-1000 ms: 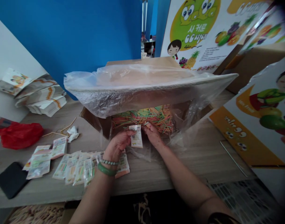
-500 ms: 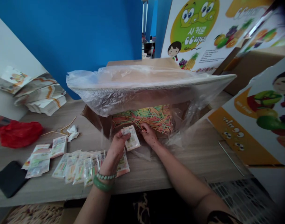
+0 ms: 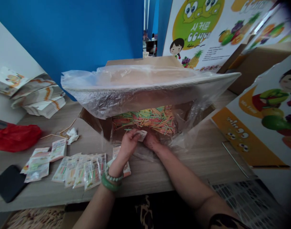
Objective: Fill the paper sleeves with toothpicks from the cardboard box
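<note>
A cardboard box (image 3: 93,120) lined with clear plastic lies open on the wooden table and holds a heap of thin coloured sticks (image 3: 150,119). My left hand (image 3: 128,143), with green and bead bracelets on its wrist, pinches a small clear printed packet (image 3: 142,135) at the box's near edge. My right hand (image 3: 150,141) is closed against the same packet from the right, fingers curled. Whether it also holds sticks is hidden.
A row of filled packets (image 3: 80,170) lies on the table to the left, with a black phone (image 3: 8,183), a red bag (image 3: 15,136) and stacked folded cartons (image 3: 42,100) beyond. Printed fruit posters (image 3: 262,127) lean at the right. A thin metal rod (image 3: 233,159) lies nearby.
The packet was held upright and apart from the right hand; now both hands have come together at the box's edge, and the packet is tilted down between them.
</note>
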A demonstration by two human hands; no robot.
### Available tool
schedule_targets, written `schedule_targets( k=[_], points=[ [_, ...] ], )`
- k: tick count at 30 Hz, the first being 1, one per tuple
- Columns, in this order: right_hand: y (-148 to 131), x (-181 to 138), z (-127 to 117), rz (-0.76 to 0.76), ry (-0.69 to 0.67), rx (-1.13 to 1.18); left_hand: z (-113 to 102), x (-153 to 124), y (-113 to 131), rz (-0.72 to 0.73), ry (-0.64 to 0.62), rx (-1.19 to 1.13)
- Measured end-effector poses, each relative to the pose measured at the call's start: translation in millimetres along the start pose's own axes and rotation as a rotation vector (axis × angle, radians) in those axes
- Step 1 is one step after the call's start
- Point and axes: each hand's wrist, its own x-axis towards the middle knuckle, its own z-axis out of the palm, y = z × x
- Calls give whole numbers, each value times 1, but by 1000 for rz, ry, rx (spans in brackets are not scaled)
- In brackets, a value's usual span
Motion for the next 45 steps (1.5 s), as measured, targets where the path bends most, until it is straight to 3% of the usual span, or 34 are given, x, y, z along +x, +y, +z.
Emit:
schedule_targets(
  k=[2,4,7,9,12,16,18,22,29,34,40,45],
  points=[
    [0,2,-2,3,35,61,-9,-7,2,-46,75,-63],
    [0,6,-8,35,137,233,-15,-17,3,-71,54,-1],
    [0,11,-23,82,307,504,-9,-35,2,-29,-152,240],
    [0,12,-35,119,324,517,3,-47,-3,17,-308,366],
    [-4,7,-49,163,130,203,20,-60,-15,45,-417,472],
    [-16,-5,-45,157,-170,-307,26,-67,-30,81,-410,518],
    [-20,-8,-38,166,-233,-452,24,-67,-35,102,-413,503],
    [-22,-5,-26,196,-234,-563,20,-66,-42,113,-421,477],
    [-19,-2,-42,252,-224,-388,19,-67,-49,87,-411,403],
    [-14,10,-55,119,-99,43,20,-68,-52,92,-398,342],
    [-14,11,-13,101,109,219,23,-71,-54,83,-385,383],
    [-9,-2,7,114,112,222,16,-76,-41,53,-381,335]
  ],
)
